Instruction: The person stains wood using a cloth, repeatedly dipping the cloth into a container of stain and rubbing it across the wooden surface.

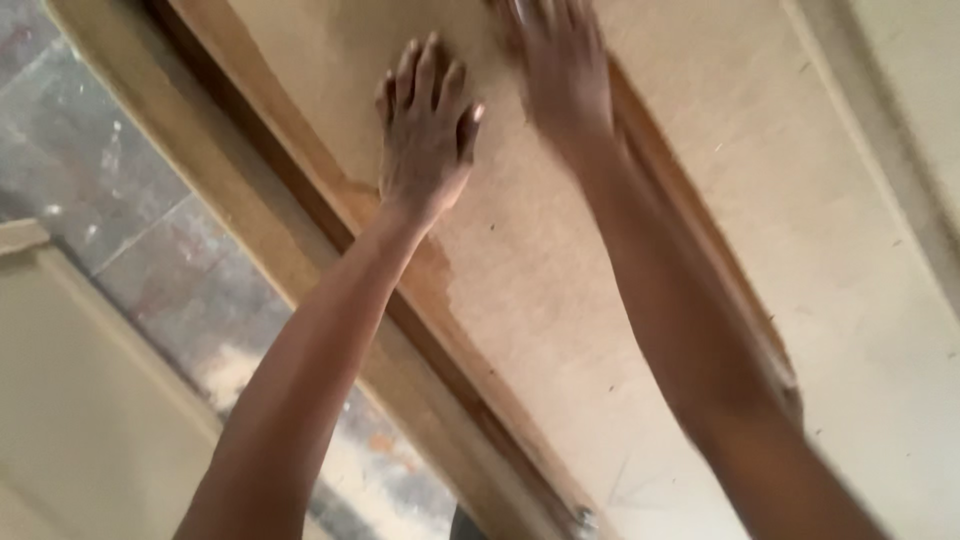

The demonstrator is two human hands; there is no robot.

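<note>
step in hand, as judged: pressing and smoothing the thin brown sheet [560,260] flat onto the pale board [860,300] beside the wooden frame edge [300,240]. the left hand [425,140] lies palm-down on the sheet, fingers [430,70] slightly apart, gripping nothing. the right hand [560,70] is blurred, apparently flat on the sheet; its finger spread cannot be told.

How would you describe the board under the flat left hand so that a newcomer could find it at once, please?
Start from the long wooden frame slanting across the view beside the tiled floor. Inside it lies the pale board, under the left hand. Unlike its darker brown borders, it is lighter and matte.
</note>
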